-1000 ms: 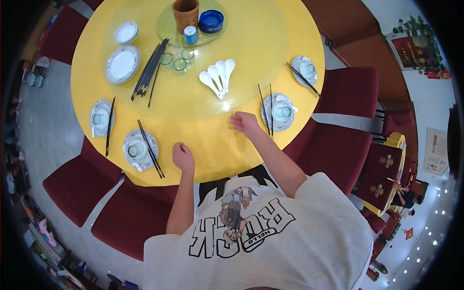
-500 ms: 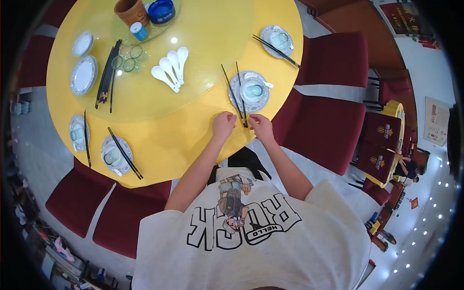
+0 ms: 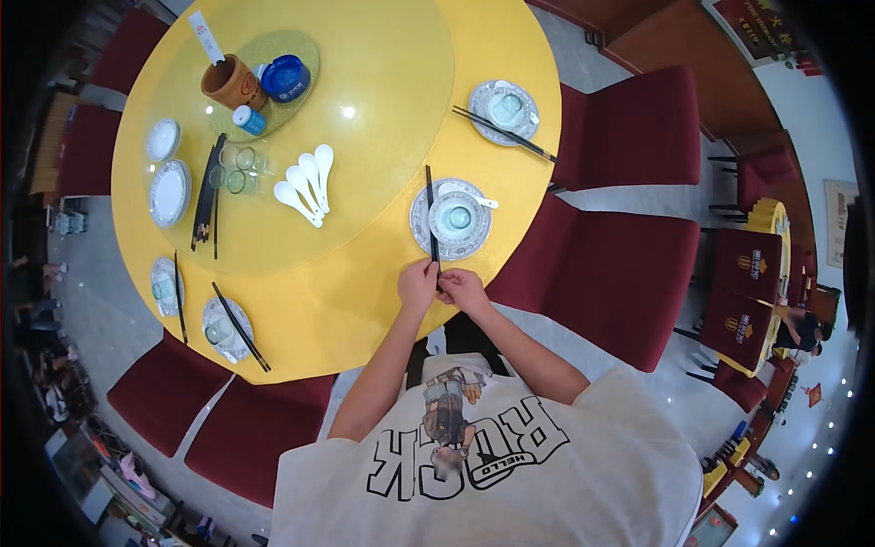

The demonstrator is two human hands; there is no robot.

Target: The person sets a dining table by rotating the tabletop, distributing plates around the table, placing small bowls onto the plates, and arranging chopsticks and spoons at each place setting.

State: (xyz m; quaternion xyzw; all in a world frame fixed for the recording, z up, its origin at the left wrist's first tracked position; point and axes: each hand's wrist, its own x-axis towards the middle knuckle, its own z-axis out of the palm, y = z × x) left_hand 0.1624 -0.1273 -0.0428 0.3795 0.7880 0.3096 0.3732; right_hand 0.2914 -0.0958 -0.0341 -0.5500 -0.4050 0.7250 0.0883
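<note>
A pair of dark chopsticks (image 3: 431, 205) lies over the left side of a patterned plate (image 3: 419, 237) near the table edge. My left hand (image 3: 418, 286) is closed around the near part of the chopsticks. Beside it, my right hand (image 3: 464, 291) pinches their near ends, its fingertips partly hidden. On the plate stand a small bowl with a glass (image 3: 459, 217) in it and a white spoon (image 3: 478, 200) lying across the rim.
White spoons (image 3: 305, 185), several glasses (image 3: 239, 170), a bundle of chopsticks (image 3: 207, 201) and stacked plates (image 3: 170, 194) sit on the glass turntable. Other place settings (image 3: 504, 111) line the yellow table (image 3: 310, 337). Red chairs (image 3: 592, 273) surround it.
My hands have come closer together onto the chopsticks. The two chopsticks, apart at their far ends before, now lie side by side. The view has shifted slightly.
</note>
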